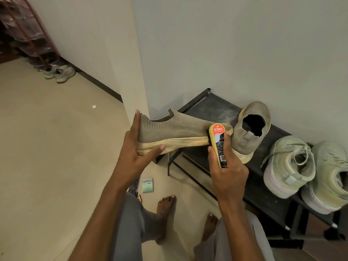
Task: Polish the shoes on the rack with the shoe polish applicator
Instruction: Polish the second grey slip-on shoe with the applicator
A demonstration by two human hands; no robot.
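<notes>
Right hand (228, 171) gripping KIWI applicator (219, 144), left hand (135, 146) holding knit shoe (173, 129)

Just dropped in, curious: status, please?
Left hand holds knit shoe by the heel. Right hand grips polish applicator against its toe. Nothing in the way.

Home, entry or hallway corner. Evidence: low black shoe rack (212, 102) against plain painted wall (244, 44), worn sneakers (293, 166) on it, tiled floor (47, 138), second covered shoe rack (28, 31) far beyond fingers, bare feet (165, 208).
</notes>
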